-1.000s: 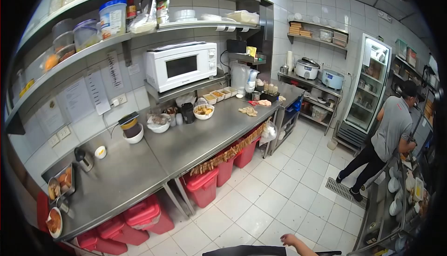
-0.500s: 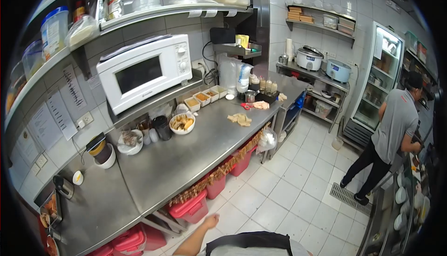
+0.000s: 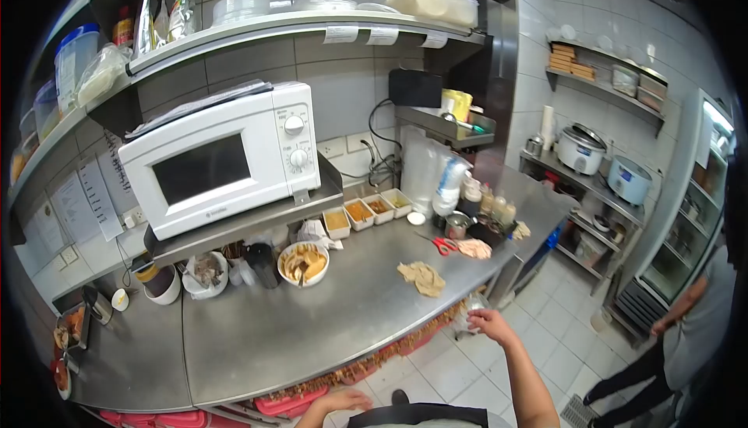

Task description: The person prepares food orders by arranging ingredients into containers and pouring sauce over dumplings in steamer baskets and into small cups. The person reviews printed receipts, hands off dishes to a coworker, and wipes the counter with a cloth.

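My right hand (image 3: pixel 488 325) is held out beyond the front edge of the steel counter (image 3: pixel 257 334), fingers apart, with nothing visible in it. A clear plastic bag (image 3: pixel 474 303) hangs at that edge, just behind its fingertips; I cannot tell whether they touch. My left hand (image 3: pixel 347 401) is low in front of the counter, fingers stretched out and holding nothing. A crumpled beige cloth (image 3: pixel 421 278) lies on the counter nearest my right hand. Behind it are red-handled scissors (image 3: pixel 446 246) and a pinkish crumpled item (image 3: pixel 474 249).
A white microwave (image 3: pixel 226 155) stands on a raised shelf. Below are a white bowl of food (image 3: pixel 303 264), several seasoning tubs (image 3: pixel 359 214) and sauce bottles (image 3: pixel 499 208). Pink lidded bins (image 3: pixel 292 402) sit under the counter. A co-worker (image 3: pixel 701 327) stands at right by the glass-door fridge (image 3: pixel 670 225).
The view has moved closer to the counter. My right hand has come into view, reaching forward. My left hand has opened from a loosely curled shape. The co-worker now appears nearer the right edge.
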Motion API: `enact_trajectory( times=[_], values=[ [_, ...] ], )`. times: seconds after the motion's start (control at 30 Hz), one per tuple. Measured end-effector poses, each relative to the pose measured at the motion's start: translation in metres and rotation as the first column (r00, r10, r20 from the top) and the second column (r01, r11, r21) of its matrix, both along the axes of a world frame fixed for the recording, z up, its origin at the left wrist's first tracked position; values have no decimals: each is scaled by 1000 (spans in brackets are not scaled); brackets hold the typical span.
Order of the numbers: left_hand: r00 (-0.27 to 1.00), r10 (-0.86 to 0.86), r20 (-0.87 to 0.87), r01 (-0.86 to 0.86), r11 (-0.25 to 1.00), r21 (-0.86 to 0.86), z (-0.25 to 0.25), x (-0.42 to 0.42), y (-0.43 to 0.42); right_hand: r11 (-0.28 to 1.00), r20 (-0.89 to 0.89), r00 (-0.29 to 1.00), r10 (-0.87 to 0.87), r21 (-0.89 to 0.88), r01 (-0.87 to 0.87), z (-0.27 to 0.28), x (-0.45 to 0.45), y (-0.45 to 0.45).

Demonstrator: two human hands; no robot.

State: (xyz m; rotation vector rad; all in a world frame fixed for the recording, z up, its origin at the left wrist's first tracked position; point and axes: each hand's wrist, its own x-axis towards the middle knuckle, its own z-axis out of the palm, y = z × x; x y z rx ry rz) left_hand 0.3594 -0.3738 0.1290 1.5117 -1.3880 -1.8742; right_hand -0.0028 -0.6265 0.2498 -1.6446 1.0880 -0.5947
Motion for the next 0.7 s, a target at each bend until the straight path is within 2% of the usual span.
enact_trajectory(
  times=[0.03, 0.1, 0.17, 0.23, 0.3, 0.33, 0.37, 0.4, 0.43, 0.47, 0.5, 0.53, 0.57, 0.6, 0.63, 0.67, 0.7],
  values=[
    [997, -19, -78, 15, 998, -59, 9, 1, -32, 998, 7, 998, 59, -2, -59, 21, 14, -24],
    [984, -7, -176, -26, 983, -183, 59, -7, -98, 987, 216, 973, 85, 116, -112, 83, 43, -46],
    [951, -60, -303, -55, 932, -358, 113, -14, -167, 961, 174, 945, 277, -58, -271, 127, 56, -84],
    [979, -63, -196, -47, 858, -512, 192, -12, -226, 890, 121, 895, 429, -228, -396, 167, 64, -125],
    [965, 24, -260, -191, 744, -641, 269, -12, -274, 900, 268, 863, 429, -204, -385, 216, 76, -148],
    [938, 56, -343, -305, 610, -732, 305, -10, -294, 884, 251, 854, 456, -243, -400, 240, 83, -162],
    [941, 74, -329, -333, 360, -871, 331, -2, -323, 864, 234, 844, 483, -281, -417, 263, 88, -174],
    [905, 89, -415, -425, 213, -880, 368, 2, -342, 838, 196, 838, 509, -332, -432, 284, 95, -188],
    [822, 97, -562, -569, 68, -820, 414, -4, -350, 796, 172, 815, 554, -394, -459, 301, 105, -207],
    [815, 133, -564, -538, -188, -822, 441, 12, -373, 742, 121, 807, 578, -490, -458, 320, 117, -222],
    [726, 201, -657, -595, -294, -748, 468, 26, -386, 684, 92, 790, 606, -568, -459, 342, 131, -234],
    [625, 175, -761, -654, -415, -632, 493, 43, -403, 543, 25, 762, 648, -717, -438, 361, 148, -253],
    [521, 259, -813, -635, -518, -573, 518, 59, -414, 507, 48, 754, 655, -768, -392, 383, 164, -260],
    [403, 323, -856, -595, -618, -513, 541, 74, -421, 398, 35, 724, 688, -854, -336, 406, 181, -275],
    [289, 457, -841, -409, -735, -540, 561, 89, -429, 350, 36, 737, 675, -895, -277, 425, 203, -298],
    [141, 553, -821, -200, -796, -571, 577, 103, -433, 230, 5, 818, 575, -960, -157, 448, 216, -305],
    [208, 586, -783, -190, -761, -620, 588, 113, -432, 235, 86, 814, 575, -970, -63, 466, 231, -312]
  ],
)
